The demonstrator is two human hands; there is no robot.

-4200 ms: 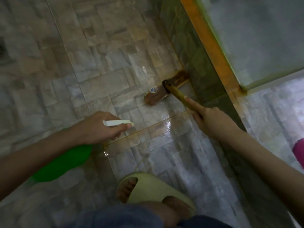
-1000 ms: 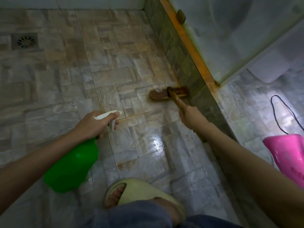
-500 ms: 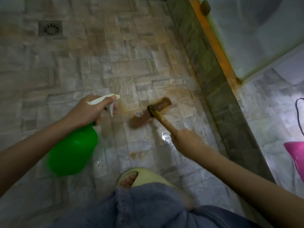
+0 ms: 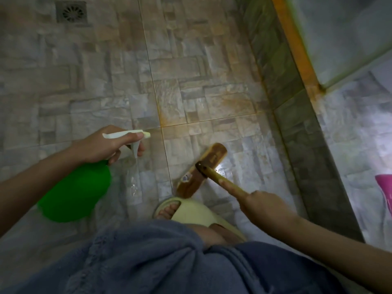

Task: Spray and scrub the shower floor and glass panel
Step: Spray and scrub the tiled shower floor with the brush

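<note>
My left hand grips a green spray bottle by its white trigger head, fingers curled round the trigger, nozzle pointing right over the tiled shower floor. A brown scrub brush lies head-down on wet tiles just beyond my slipper. My right hand holds its wooden handle, index finger stretched along it. The frosted glass panel rises at the upper right above an orange-stained sill.
A floor drain sits at the top left. A grey tiled curb runs diagonally along the right of the floor. My foot in a pale yellow slipper stands at centre bottom. A pink object shows at the right edge.
The brush has been drawn back from the curb toward my slipper over the last second. The spray bottle stays in my left hand, roughly where it was.
</note>
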